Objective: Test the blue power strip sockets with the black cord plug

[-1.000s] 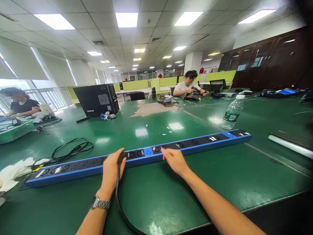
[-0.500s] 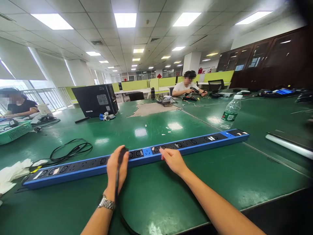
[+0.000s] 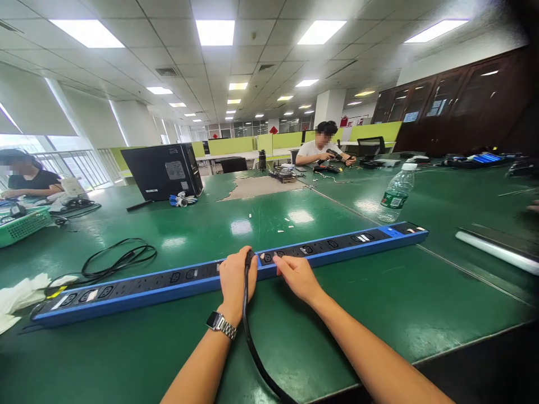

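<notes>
A long blue power strip (image 3: 143,299) with black sockets lies slantwise across the green table. My left hand (image 3: 236,279), with a watch (image 3: 222,324) on its wrist, is closed on the black plug (image 3: 250,257) of a power cord and sits over the middle of the strip. The cord (image 3: 252,345) hangs from the plug toward me. Whether the plug touches a socket is hidden by my fingers. Just right of it, my right hand (image 3: 297,276) is closed in a pinch at the strip's sockets. What its fingertips hold, if anything, I cannot make out.
A water bottle (image 3: 396,195) stands behind the strip's right end. A coiled black cable (image 3: 120,258) and white tissue (image 3: 21,294) lie at left. Farther back are a computer case (image 3: 158,171), gloves (image 3: 183,199) and a green basket (image 3: 25,225). Two people sit at the table.
My left hand has moved right along the strip with the plug, closer to my right hand. The right hand stays nearly where it was.
</notes>
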{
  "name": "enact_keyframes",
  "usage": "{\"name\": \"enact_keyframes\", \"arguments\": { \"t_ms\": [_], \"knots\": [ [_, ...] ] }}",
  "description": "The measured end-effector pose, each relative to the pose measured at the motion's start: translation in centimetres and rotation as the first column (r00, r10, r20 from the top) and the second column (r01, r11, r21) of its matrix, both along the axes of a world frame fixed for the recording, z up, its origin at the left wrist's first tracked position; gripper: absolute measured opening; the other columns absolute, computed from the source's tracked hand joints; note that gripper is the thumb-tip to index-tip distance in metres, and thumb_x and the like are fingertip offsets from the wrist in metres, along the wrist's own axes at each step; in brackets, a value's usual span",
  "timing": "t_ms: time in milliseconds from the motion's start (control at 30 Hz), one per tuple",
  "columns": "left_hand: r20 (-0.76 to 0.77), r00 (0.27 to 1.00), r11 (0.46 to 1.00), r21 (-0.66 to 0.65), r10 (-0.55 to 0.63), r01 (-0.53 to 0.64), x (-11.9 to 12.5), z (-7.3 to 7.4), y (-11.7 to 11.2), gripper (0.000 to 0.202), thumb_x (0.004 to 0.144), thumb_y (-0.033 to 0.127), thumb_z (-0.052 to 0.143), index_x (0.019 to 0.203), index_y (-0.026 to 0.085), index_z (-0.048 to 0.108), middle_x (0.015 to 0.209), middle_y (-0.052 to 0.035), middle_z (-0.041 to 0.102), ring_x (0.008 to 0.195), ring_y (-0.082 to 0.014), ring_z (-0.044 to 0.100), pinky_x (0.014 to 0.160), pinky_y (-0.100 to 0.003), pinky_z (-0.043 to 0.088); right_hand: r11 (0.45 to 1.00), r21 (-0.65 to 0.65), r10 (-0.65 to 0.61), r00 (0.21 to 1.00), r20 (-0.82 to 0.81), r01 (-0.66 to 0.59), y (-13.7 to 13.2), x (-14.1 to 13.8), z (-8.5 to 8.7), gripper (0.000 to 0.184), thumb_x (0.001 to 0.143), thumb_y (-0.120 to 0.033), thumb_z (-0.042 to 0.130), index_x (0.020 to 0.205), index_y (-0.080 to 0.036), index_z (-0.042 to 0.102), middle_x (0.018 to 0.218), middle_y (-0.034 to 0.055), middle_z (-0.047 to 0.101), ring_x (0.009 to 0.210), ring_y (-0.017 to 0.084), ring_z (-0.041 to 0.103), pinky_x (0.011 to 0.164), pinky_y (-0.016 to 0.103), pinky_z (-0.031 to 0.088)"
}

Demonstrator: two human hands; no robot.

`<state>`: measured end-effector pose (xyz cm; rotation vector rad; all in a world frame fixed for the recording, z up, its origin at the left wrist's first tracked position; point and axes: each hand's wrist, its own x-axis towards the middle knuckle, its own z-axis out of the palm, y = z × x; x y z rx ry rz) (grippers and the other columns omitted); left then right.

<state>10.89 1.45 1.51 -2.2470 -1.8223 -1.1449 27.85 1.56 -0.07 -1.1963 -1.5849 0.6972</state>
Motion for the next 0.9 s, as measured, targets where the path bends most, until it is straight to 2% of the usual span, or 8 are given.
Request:
{"name": "enact_keyframes", "arguments": {
  "t_ms": [100,267,500,733,900],
  "knots": [
    [-0.01,1.0,1.0,-0.013,0.027,-0.027,0.37,0.26,-0.06,0.029,0.093,0.032,0.047,0.117,0.021,0.059,0.104,-0.0073,0.071,0.098,-0.0244,0.063,0.09,-0.041,0.044,1.0,0.007,0.004,1.0,0.002,-0.004,-0.04,-0.09,0.09,0.05,0.087,-0.053,0.047,0.051,-0.019,0.052,0.045,-0.0041,0.041,0.047,0.01,0.039,0.051,0.024,0.031],
    [-0.091,0.993,0.997,-0.019,-0.078,0.077,0.43,0.45,-0.03,0.03,0.094,0.033,0.047,0.118,0.02,0.058,0.106,-0.0078,0.07,0.099,-0.0229,0.062,0.089,-0.037,0.045,0.999,0.03,0.013,1.0,0.024,-0.014,-0.08,-0.31,0.03,0.048,0.087,-0.051,0.047,0.051,-0.019,0.052,0.045,-0.0042,0.04,0.047,0.01,0.039,0.051,0.024,0.031],
    [-0.013,0.999,0.998,-0.053,0.04,-0.041,0.14,0.79,-0.04,0.025,0.091,0.034,0.051,0.11,0.021,0.061,0.098,-0.0066,0.071,0.096,-0.0245,0.062,0.087,-0.038,0.044,1.0,0.025,0.002,1.0,0.026,-0.002,-0.1,-0.05,-0.21,0.048,0.087,-0.051,0.047,0.051,-0.019,0.053,0.045,-0.0041,0.041,0.047,0.01,0.04,0.051,0.024,0.032],
    [0.056,0.994,0.991,-0.1,0.095,-0.089,-0.17,0.78,0.49,0.024,0.09,0.035,0.052,0.1,0.019,0.065,0.091,-0.0072,0.071,0.09,-0.0243,0.063,0.083,-0.036,0.045,1.0,0.009,0.005,0.999,0.041,-0.005,-0.08,-0.09,-0.17,0.048,0.087,-0.051,0.047,0.051,-0.019,0.052,0.045,-0.0042,0.041,0.046,0.01,0.04,0.051,0.024,0.031],
    [0.054,0.994,0.992,-0.09,0.092,-0.087,-0.33,0.69,0.52,0.026,0.092,0.035,0.049,0.104,0.019,0.065,0.096,-0.0071,0.072,0.094,-0.0251,0.063,0.086,-0.037,0.044,1.0,0.011,-0.003,0.999,0.039,0.002,-0.14,-0.06,-0.01,0.047,0.086,-0.05,0.047,0.051,-0.019,0.052,0.045,-0.0043,0.04,0.048,0.01,0.04,0.052,0.024,0.031]
  ]
}}
